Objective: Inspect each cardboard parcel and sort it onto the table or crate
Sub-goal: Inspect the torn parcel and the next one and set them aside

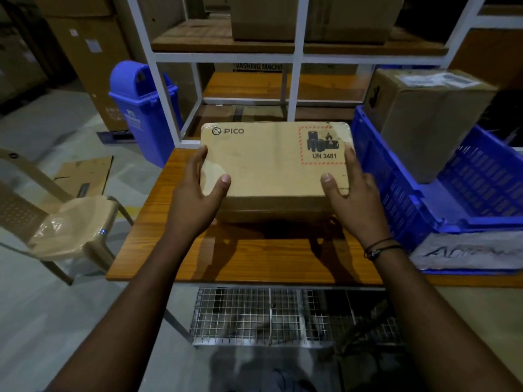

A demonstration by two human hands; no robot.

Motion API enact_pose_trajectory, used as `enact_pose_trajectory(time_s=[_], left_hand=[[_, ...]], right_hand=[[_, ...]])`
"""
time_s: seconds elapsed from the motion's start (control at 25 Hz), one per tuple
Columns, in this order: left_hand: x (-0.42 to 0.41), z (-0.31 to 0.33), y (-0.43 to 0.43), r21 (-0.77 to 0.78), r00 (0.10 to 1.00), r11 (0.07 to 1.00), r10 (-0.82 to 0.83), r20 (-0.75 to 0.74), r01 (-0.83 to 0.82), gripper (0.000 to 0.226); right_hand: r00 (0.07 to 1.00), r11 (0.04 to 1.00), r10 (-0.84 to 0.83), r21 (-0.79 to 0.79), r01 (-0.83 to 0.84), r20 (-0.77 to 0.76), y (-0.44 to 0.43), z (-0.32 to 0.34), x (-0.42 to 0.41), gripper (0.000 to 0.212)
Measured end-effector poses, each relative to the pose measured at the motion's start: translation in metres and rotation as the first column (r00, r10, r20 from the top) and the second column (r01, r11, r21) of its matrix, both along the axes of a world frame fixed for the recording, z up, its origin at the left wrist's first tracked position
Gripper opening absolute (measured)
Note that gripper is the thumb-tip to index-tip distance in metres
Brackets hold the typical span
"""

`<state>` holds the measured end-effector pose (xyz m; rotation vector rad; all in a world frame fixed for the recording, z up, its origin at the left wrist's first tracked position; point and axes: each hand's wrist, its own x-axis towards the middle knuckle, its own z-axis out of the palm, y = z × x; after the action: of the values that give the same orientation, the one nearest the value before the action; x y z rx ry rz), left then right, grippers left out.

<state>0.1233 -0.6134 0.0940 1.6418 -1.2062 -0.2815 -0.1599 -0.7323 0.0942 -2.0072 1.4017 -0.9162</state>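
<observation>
Your left hand [198, 193] and right hand [349, 193] grip the brown box [271, 162], thumbs on top. A blue crate [396, 193] sits beside it.

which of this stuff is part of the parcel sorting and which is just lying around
Job: PICO parcel, held by left hand and right hand; wooden table; blue crate; taller parcel in it.
Lying about: blue bin; plastic chair; flat cardboard; wire basket under table.

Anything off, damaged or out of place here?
PICO parcel, gripped by left hand and right hand, shows no visible damage. Only oddity: flattened cardboard sheet on the floor beside the chair, left of the table.
</observation>
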Motion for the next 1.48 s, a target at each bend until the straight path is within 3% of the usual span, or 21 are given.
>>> enact_pose_trajectory(time_s=[0.2,0.32,0.52,0.64,0.88,1.0,1.12,1.24,1.48], left_hand=[[-0.003,0.009,0.001,-0.18,0.994,0.981,0.083,0.075,-0.069,0.048],[0.003,0.013,-0.002,-0.243,0.993,0.968,0.081,0.09,-0.057,0.055],[-0.007,-0.001,-0.011,-0.193,0.991,0.977,0.106,0.08,-0.089,0.053],[-0.009,-0.009,-0.021,-0.148,0.985,0.989,0.053,0.166,-0.028,0.055],[-0.019,-0.051,-0.018,0.042,0.983,0.997,0.052,0.176,-0.06,0.057],[-0.026,-0.048,-0.013,-0.02,0.994,0.996,0.088,0.067,-0.087,0.049],[-0.028,-0.023,-0.009,-0.134,0.995,0.986,0.095,-0.006,-0.095,0.048],[-0.024,0.0,-0.007,-0.215,0.996,0.973,0.087,-0.015,-0.089,0.054],[-0.016,0.01,-0.014,-0.109,0.998,0.993,0.041,-0.043,-0.046,0.067]], right_hand=[[0.988,0.997,0.01,-0.072,0.001,0.151,-0.004,0.004,-0.001,0.085],[0.982,0.988,-0.018,-0.149,0.046,0.187,-0.015,0.007,-0.004,0.089],[0.982,0.984,-0.094,-0.131,0.117,0.166,-0.022,0.008,0.005,0.08],[0.979,0.989,-0.119,-0.072,0.132,0.167,-0.029,-0.006,0.002,0.079],[0.996,0.996,-0.034,0.08,0.04,-0.079,-0.013,-0.052,-0.003,0.091],[0.998,0.997,-0.021,0.079,0.017,0.055,-0.006,-0.052,-0.005,0.085],[0.97,0.997,-0.069,-0.024,0.076,0.233,-0.008,-0.033,-0.011,0.082],[0.952,0.977,-0.084,-0.162,0.137,0.294,-0.015,-0.011,-0.014,0.078],[0.937,0.982,-0.107,-0.11,0.151,0.331,-0.025,0.006,-0.009,0.06]])
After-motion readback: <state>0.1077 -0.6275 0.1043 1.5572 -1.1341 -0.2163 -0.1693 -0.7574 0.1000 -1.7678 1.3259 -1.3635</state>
